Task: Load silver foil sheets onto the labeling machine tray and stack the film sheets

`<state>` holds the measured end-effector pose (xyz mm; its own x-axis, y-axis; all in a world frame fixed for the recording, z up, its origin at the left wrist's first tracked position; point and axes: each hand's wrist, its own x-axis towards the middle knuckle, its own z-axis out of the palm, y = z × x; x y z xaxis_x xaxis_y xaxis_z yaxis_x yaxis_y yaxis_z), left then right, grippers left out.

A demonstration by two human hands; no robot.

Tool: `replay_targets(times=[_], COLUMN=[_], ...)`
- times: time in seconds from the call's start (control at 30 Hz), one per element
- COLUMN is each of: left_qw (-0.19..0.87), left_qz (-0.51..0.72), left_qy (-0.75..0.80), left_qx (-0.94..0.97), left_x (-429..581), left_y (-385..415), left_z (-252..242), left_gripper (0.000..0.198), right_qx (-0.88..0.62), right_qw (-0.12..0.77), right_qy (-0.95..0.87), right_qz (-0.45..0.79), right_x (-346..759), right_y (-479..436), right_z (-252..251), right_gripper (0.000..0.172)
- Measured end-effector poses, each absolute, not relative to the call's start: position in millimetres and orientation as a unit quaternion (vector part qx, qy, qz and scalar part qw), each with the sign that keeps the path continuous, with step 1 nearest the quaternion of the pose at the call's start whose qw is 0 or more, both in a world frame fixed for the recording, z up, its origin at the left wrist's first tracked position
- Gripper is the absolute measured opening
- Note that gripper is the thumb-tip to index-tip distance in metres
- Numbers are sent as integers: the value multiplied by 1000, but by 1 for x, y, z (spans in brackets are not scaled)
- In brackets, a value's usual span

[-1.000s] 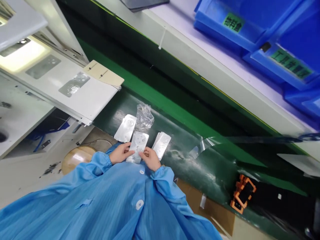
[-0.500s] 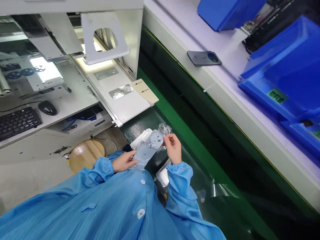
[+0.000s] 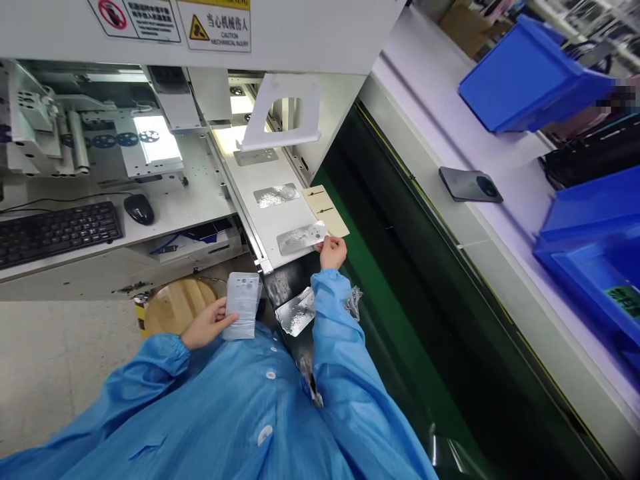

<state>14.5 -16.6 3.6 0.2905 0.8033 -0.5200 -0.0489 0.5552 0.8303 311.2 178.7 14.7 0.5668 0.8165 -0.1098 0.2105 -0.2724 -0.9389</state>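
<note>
My left hand (image 3: pixel 209 325) is closed on a stack of translucent phone-back films (image 3: pixel 242 300), which have round camera cut-outs near the top. Further forward, my right hand (image 3: pixel 333 253) pinches the camera-hole end of a single glossy phone-back film (image 3: pixel 300 239). That film lies over the near end of a white machine bed (image 3: pixel 273 253); whether it rests flat there I cannot tell. Two similar films, a middle one (image 3: pixel 276 195) and a far one (image 3: pixel 256 157), lie in line on the bed. Below my right forearm is a pile of shiny films (image 3: pixel 295 312), partly covered by the sleeve.
A beige plate (image 3: pixel 325 210) adjoins the bed's right side. A white bracket (image 3: pixel 285 130) overhangs its far end. Left are a keyboard (image 3: pixel 60 230), a mouse (image 3: pixel 139 209) and a round wooden stool (image 3: pixel 180 307). A phone (image 3: pixel 470 185) and blue bins (image 3: pixel 530 80) occupy the right bench.
My right hand has moved forward from the stack to the white bed with one film. My left hand keeps the stack, now further left and apart from the right hand. The view has shifted.
</note>
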Motion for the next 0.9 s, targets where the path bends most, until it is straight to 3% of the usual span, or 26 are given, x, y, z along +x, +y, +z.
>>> replay_targets(times=[0.2,0.33,0.47,0.9], left_qw=[706,721,732,736], left_qz=[313,308,292,283], left_qy=[532,519,506,503], left_qx=[347,340,351,353], left_x=[4,8,11,22], left_y=[-8,-6,-3,2], left_z=[4,-3,-6,-4], left_gripper=[69,70,70,73], right_qx=[-819,-709,-615,-640], right_qw=[317,254,139,144], right_qy=[-454,-653,-771,-750], right_qz=[154,87,91,87], right_x=[300,268,237,250], right_y=[185,178,177,183], right_z=[22,22,7,-2], right_gripper=[25,36,34,31])
